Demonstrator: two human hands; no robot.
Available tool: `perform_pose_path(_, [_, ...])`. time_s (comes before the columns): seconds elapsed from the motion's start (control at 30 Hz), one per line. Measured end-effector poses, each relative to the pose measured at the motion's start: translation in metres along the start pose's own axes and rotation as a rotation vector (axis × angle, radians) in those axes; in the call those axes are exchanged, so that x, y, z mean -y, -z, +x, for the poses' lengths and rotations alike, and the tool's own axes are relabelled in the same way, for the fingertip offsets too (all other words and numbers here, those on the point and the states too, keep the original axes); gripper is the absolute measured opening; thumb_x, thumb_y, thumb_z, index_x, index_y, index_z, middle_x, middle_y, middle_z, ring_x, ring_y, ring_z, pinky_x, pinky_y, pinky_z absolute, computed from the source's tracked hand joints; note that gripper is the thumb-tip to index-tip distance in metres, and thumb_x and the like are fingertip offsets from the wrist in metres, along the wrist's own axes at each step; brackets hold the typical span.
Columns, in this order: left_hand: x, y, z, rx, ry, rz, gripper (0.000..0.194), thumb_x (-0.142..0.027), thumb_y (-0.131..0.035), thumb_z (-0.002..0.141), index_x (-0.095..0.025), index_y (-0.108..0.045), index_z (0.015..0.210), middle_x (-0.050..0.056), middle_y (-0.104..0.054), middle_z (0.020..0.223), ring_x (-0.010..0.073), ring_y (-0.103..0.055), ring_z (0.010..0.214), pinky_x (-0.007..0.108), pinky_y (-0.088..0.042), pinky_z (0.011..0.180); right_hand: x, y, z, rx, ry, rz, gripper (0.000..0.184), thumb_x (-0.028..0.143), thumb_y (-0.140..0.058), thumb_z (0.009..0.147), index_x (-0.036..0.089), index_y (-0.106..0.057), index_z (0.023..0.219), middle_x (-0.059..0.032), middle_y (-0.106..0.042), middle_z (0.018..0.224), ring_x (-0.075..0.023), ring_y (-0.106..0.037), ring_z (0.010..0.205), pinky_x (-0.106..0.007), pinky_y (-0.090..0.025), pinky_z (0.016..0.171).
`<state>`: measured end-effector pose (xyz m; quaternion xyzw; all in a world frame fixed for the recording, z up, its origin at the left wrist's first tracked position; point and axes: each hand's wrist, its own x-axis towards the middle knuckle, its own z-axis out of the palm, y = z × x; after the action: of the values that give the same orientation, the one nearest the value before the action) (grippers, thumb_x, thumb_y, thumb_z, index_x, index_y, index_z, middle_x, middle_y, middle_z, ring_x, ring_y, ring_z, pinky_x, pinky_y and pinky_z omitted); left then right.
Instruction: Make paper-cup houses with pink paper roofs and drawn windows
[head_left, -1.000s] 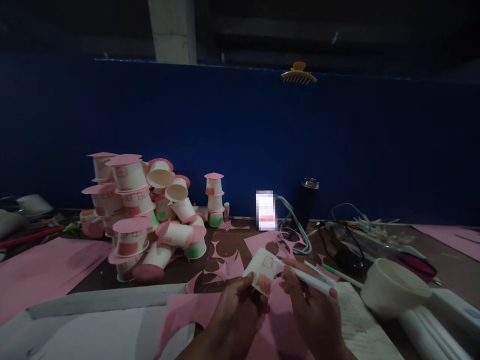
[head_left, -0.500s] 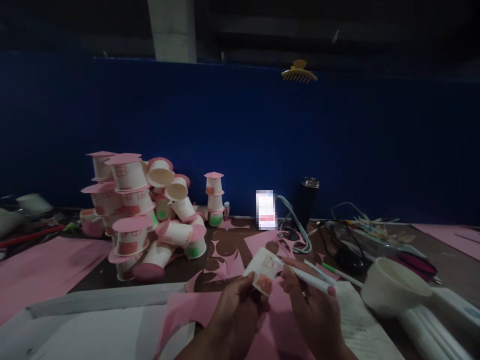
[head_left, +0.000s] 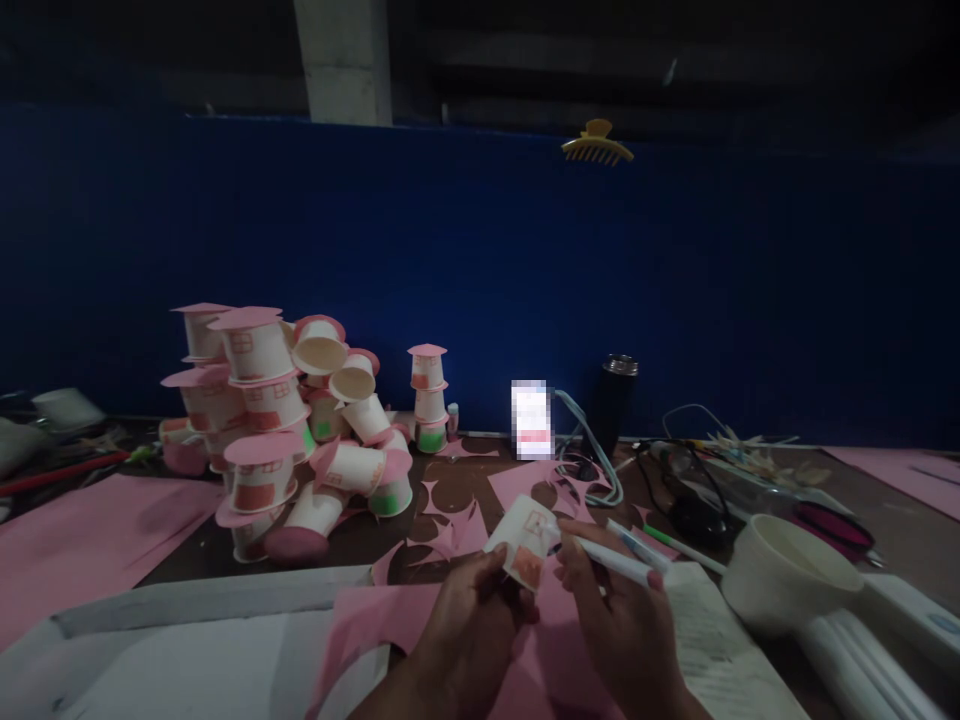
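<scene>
My left hand (head_left: 476, 625) curls around a tilted paper cup (head_left: 517, 535), my right hand (head_left: 626, 620) pinches a white marker (head_left: 615, 561), tip near the drawn window (head_left: 537, 523)

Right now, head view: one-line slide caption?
Left hand holds a white paper cup while the right hand holds a pen beside its drawn window; pink-topped cups are piled at left.
</scene>
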<state>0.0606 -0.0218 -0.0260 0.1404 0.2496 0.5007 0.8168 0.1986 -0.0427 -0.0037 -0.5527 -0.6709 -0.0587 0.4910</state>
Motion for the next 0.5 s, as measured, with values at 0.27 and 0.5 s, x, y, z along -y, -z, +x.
perform_pose_path(0.27, [-0.0003, -0.0001, -0.0004, -0.002, 0.009, 0.014, 0.022, -0.022, -0.05, 0.083, -0.005, -0.063, 0.08, 0.007, -0.062, 0.063, 0.0138, -0.054, 0.05, 0.028, -0.042, 0.057, 0.0025, -0.0012, 0.0014, -0.052, 0.103, 0.028, 0.028, 0.037, -0.046, 0.091, 0.02, -0.068, 0.089, -0.0042, -0.076, 0.076, -0.0177, -0.072, 0.064, -0.028, -0.057, 0.069])
perform_pose_path(0.5, [-0.0005, 0.0003, -0.0004, -0.019, -0.004, 0.003, 0.018, -0.021, -0.052, 0.082, -0.006, -0.063, 0.08, 0.006, -0.062, 0.065, 0.013, -0.053, 0.05, 0.029, -0.043, 0.056, 0.003, -0.0033, -0.001, -0.043, 0.091, 0.042, 0.03, 0.036, -0.045, 0.091, 0.02, -0.069, 0.085, -0.0056, -0.075, 0.078, -0.0181, -0.071, 0.063, -0.029, -0.058, 0.068])
